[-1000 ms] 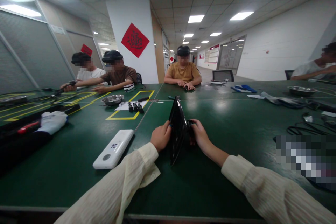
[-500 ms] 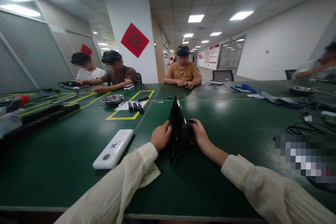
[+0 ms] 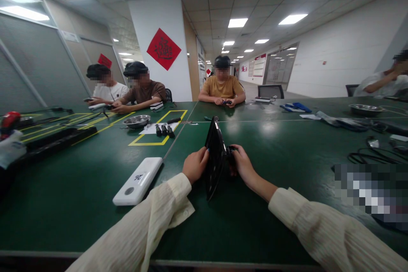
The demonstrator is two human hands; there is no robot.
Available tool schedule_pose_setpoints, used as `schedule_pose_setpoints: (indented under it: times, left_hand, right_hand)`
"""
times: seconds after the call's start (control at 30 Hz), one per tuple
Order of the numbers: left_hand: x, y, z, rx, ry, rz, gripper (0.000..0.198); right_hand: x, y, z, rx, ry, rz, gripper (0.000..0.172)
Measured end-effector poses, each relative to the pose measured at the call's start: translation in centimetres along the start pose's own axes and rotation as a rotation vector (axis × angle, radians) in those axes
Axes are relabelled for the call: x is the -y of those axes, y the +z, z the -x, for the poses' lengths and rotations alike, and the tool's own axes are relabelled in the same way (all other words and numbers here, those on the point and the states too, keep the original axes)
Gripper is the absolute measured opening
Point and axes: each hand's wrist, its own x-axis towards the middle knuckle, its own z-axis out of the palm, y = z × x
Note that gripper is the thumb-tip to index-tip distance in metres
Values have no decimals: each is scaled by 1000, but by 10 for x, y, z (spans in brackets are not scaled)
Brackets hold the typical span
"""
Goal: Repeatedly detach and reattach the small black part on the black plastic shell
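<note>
A thin black panel (image 3: 214,163) with a glossy rim stands almost edge-on to me in the middle of the table. My left hand (image 3: 195,165) is closed on its left side, the thumb against the face. On the other side my right hand (image 3: 244,162) has its fingers curled around a small dark part (image 3: 230,153) that sits against the panel. The panel's exact kind and most of that part are hidden by the angle and my fingers. Left of my left hand lies a white power bank (image 3: 137,181) marked 26.
Beyond the panel are several black pieces (image 3: 165,130) on white paper, a metal bowl (image 3: 137,121) and a pen-like green tool (image 3: 208,118). Black cables (image 3: 366,156) lie at right. A long black tray (image 3: 62,141) is at left. Several people sit around the green table (image 3: 255,221).
My hands and the panel have hardly moved. At left, the co-workers' hands have shifted and the red-topped object has come to stand higher. The person at far right has raised an arm.
</note>
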Motion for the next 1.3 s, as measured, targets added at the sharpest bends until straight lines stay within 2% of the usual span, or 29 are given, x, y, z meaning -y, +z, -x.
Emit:
schedule_pose_setpoints:
  times: [0.27,0.43,0.63,0.9,1.3]
  left_hand:
    - [4,3,-2,6,16,99,46]
    - [2,2,-1,4,20,56,39]
    - [2,0,-2,12,20,32,46]
    - [-2,-1,0,-13,-47,6,29]
    - [3,3,-2,-4,3,-4,32]
  right_hand:
    - [2,1,1,0,-11,0,35]
    - [-2,-1,-1,9,-6,-1,35]
    - [0,0,0,4,-3,3,36]
    - [2,0,1,-4,12,12,37]
    - [3,1,1,-6,13,4,36]
